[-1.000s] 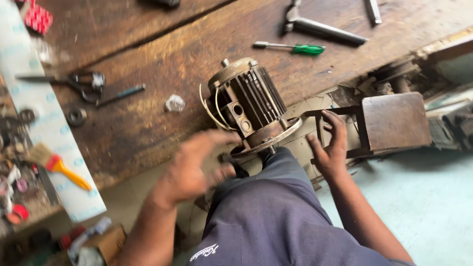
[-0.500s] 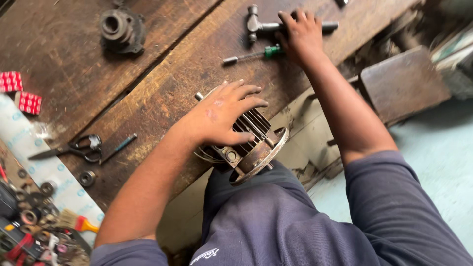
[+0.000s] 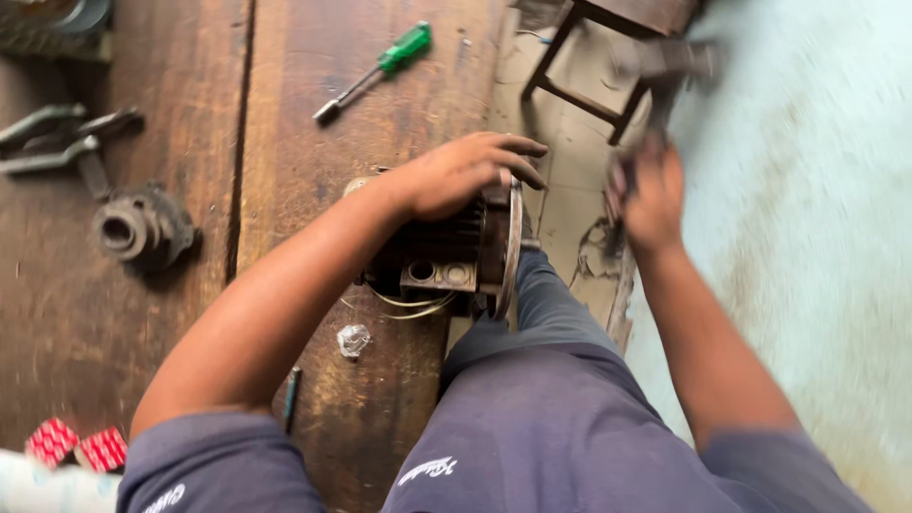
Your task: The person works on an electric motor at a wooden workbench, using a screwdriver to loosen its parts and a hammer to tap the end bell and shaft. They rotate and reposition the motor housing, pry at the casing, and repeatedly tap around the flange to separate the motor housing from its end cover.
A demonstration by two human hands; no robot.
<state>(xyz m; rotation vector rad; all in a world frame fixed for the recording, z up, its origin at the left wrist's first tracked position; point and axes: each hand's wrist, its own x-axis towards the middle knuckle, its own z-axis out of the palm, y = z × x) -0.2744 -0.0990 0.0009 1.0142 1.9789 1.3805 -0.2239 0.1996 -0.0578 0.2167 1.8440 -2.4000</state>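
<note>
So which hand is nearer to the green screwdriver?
Left. The left hand rests on the electric motor, below the green screwdriver. The right hand is blurred and farther off, beyond the bench edge.

Both arms bare from abt mid-upper arm down; no gloves, no watch, no rings visible. Left hand [image 3: 465, 176] sits centre of frame, fingers sharp enough to see short nails. Right hand [image 3: 651, 195], upper right of centre, is motion-blurred, so details can't be made out. Short-sleeved shirt [image 3: 551, 437] in dusky blue-grey fabric fills lower centre of frame, w/ folds across the front. Small white script-style marking on shirt at bottom centre, another bit of white lettering on left sleeve hem [image 3: 180, 475], bottom left. Right sleeve edge [image 3: 760, 456] bottom right, same colour.
</note>
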